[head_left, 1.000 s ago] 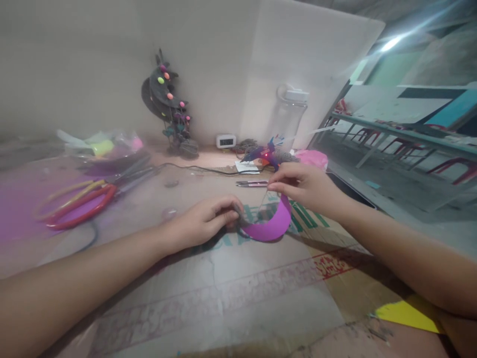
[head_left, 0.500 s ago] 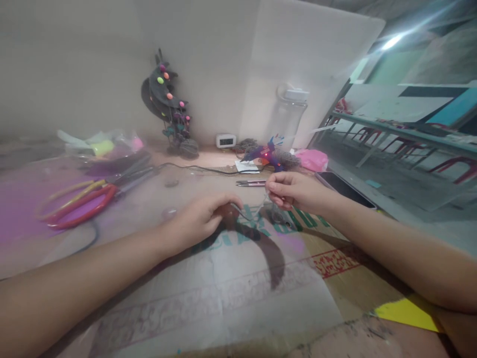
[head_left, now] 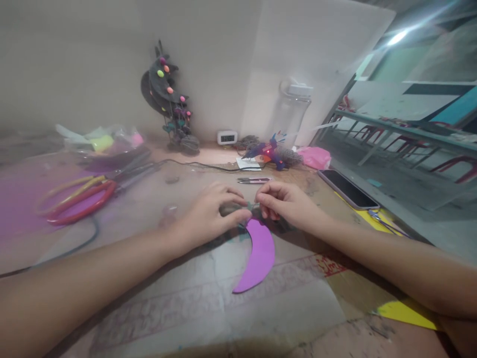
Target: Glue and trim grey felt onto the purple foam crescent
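Note:
A purple crescent cutout [head_left: 263,256], like foam or card, points its lower tip toward me in the middle of the table. My left hand [head_left: 210,214] pinches its upper end between thumb and fingers. Close beside it, my right hand [head_left: 285,201] has thumb and forefinger pressed together near that upper end; what lies between them is too small to make out. Just beyond the hands are thread snips [head_left: 255,180]. A lit glue gun [head_left: 266,151] rests farther back.
Red-and-yellow-handled scissors [head_left: 85,201] and a plastic bag [head_left: 106,144] are at left. A decorated dark crescent [head_left: 164,89], small clock [head_left: 227,137] and clear bottle [head_left: 292,112] stand along the wall. A phone [head_left: 348,189] and yellow sheet [head_left: 406,314] lie at right.
The crescent has turned from a thin edge to showing its purple face. My hands have come closer together, and my right hand has lowered slightly.

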Demonstrator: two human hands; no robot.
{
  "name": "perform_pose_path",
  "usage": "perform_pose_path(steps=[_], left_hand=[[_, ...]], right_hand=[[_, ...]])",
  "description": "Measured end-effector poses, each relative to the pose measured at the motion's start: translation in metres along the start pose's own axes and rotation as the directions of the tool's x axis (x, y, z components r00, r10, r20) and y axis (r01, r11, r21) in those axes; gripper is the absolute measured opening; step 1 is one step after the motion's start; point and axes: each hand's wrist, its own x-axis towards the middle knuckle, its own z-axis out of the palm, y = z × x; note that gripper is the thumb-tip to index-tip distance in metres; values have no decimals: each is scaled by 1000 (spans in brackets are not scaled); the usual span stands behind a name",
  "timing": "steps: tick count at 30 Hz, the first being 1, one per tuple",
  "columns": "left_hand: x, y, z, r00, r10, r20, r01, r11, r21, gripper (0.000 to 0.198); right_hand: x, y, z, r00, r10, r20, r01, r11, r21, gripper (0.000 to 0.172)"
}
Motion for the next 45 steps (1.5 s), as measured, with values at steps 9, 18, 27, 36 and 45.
perform_pose_path(steps=[9, 18, 27, 36, 45], left_hand=[[-2, 3, 5, 989, 86, 117, -85, 996, -13, 15], [-2, 1, 5, 989, -5, 149, 16, 997, -76, 17], [1, -1, 4, 989, -29, 144, 55, 983, -175, 15], [1, -5, 5, 987, -40, 158, 67, 983, -170, 14], [2, -1, 5, 986, 9, 167, 13, 991, -131, 13]], right_hand=[[-3, -3, 3, 996, -72, -46, 72, 997, -16, 22], [26, 15, -36, 852, -70, -519, 179, 970, 163, 28], [-8, -5, -12, 877, -479, -49, 384, 758, -528, 12], [-8, 13, 6, 773, -594, 223, 567, 489, -663, 23], [-9, 7, 6, 803, -573, 162, 542, 589, -600, 16]])
